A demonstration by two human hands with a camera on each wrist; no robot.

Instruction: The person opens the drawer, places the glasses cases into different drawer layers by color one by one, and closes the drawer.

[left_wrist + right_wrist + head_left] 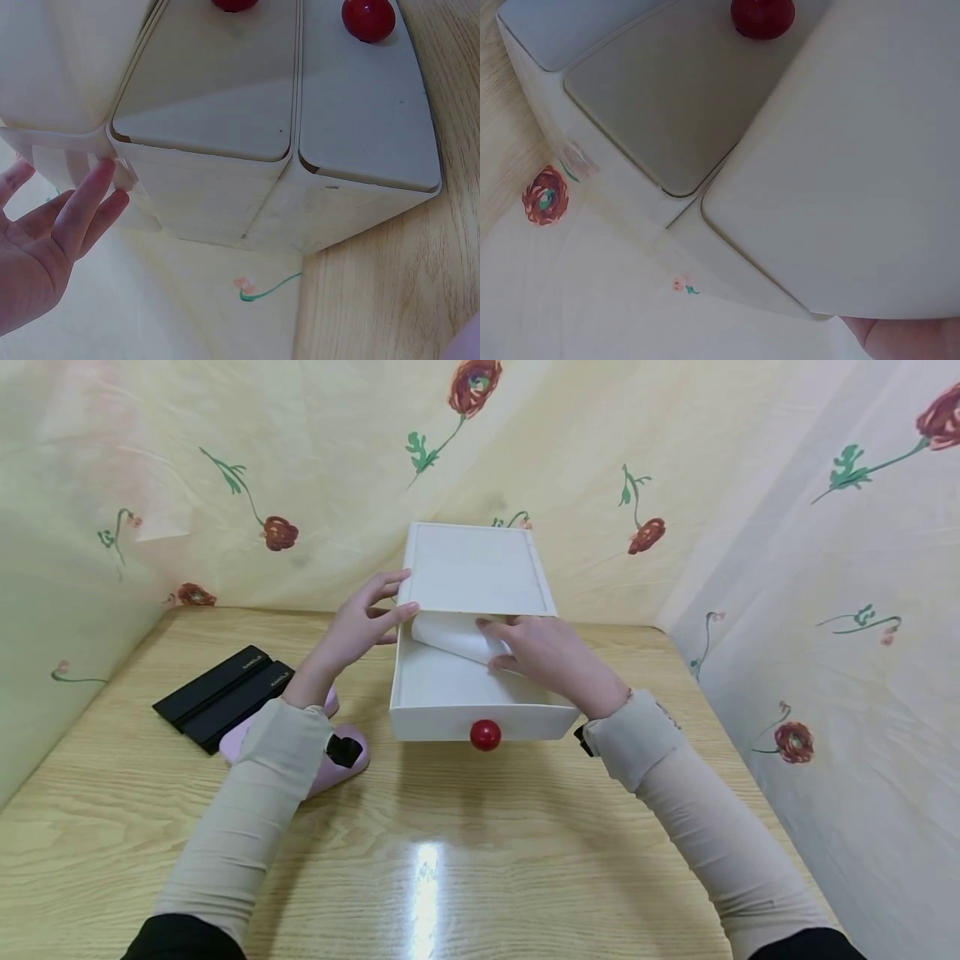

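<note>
A white cabinet (480, 564) stands at the back of the table, its top drawer (431, 723) pulled out, with a round red knob (485, 735) on the front. Inside the drawer lies a smooth white sheet-like piece (450, 637), its far part hidden under the cabinet top. My right hand (558, 656) reaches into the drawer and holds this piece between thumb and fingers. In the right wrist view the drawer front hides most of that hand (915, 339). Fingers spread and fairly straight, my left hand (360, 627) touches the cabinet's left side near the top.
Left of the cabinet lie a black folded case (217, 689) and light purple slipper-like things (352, 764), partly behind my left sleeve. Lower drawers (367, 97) are closed. Flowered cloth (337, 485) hangs behind and at both sides of the wooden table (525, 860).
</note>
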